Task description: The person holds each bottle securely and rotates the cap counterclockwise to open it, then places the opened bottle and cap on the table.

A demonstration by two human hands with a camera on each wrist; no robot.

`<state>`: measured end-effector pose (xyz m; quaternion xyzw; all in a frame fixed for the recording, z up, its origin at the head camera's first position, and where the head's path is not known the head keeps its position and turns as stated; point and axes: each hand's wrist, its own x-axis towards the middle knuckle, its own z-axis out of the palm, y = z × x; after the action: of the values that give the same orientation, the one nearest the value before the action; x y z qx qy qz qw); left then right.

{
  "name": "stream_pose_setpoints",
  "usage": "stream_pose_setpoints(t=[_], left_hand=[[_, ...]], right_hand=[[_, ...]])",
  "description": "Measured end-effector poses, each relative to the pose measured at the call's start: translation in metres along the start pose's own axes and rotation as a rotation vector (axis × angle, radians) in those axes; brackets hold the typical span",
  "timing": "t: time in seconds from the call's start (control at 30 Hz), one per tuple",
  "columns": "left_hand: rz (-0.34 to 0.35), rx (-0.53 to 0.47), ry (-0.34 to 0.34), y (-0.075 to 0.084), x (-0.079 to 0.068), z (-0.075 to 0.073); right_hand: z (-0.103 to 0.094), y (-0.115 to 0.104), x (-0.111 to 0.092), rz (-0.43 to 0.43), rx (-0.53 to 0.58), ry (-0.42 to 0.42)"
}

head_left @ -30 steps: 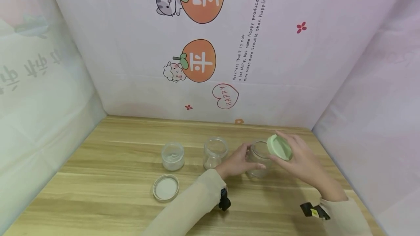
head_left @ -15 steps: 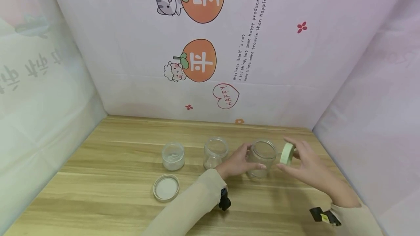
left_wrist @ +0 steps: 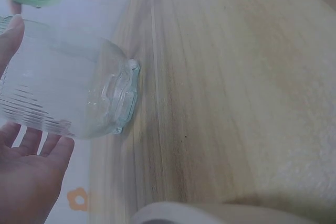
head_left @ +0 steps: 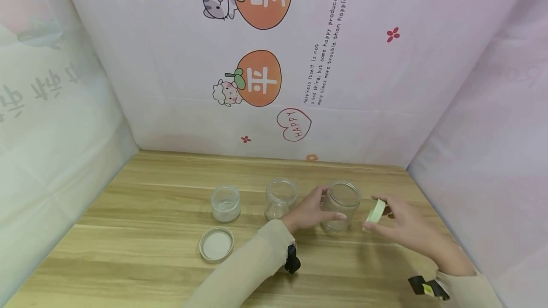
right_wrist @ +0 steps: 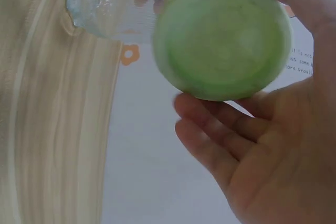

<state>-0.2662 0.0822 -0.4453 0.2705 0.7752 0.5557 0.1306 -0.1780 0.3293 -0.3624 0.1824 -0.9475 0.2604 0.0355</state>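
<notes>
My left hand (head_left: 311, 212) grips the rightmost clear glass jar (head_left: 344, 206), thumb on the near side and fingers on the far side. That jar stands upright and uncovered on the table; ridged glass and a faceted base show in the left wrist view. Just to its right, my right hand (head_left: 406, 225) pinches a pale green round lid (head_left: 376, 211) by its rim, thumb opposite the fingers. The lid (right_wrist: 226, 40) is tipped nearly on edge and apart from the jar. Its broad face fills much of the right wrist view.
A second open glass jar (head_left: 281, 198) stands left of my left hand, close to the wrist. Farther left is a shorter glass jar (head_left: 225, 204), with a pale-rimmed lid (head_left: 216, 245) lying in front of it. Cloth walls enclose the wooden table (head_left: 128, 232).
My right hand has moved the green lid away from over the jar's mouth, rightward and slightly down, turning it more on edge. My left hand has stayed on the jar.
</notes>
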Motion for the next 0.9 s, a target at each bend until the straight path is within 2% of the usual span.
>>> stream_pose_setpoints(t=[0.17, 0.43, 0.6, 0.7, 0.9], left_hand=[[-0.005, 0.008, 0.000, 0.000, 0.000, -0.001], [0.019, 0.019, -0.007, -0.002, 0.002, -0.002], [0.020, 0.025, -0.005, -0.001, 0.001, -0.002], [0.026, 0.023, -0.010, 0.000, 0.001, -0.002], [0.008, 0.016, -0.011, 0.000, 0.000, -0.002]], right_hand=[[0.006, 0.004, -0.003, -0.008, 0.055, -0.063], [0.020, 0.013, -0.005, -0.033, 0.051, -0.135], [0.035, 0.014, -0.007, -0.105, 0.068, -0.190], [0.045, 0.014, -0.010, -0.136, 0.048, -0.209], [0.056, 0.014, -0.014, -0.143, 0.070, -0.199]])
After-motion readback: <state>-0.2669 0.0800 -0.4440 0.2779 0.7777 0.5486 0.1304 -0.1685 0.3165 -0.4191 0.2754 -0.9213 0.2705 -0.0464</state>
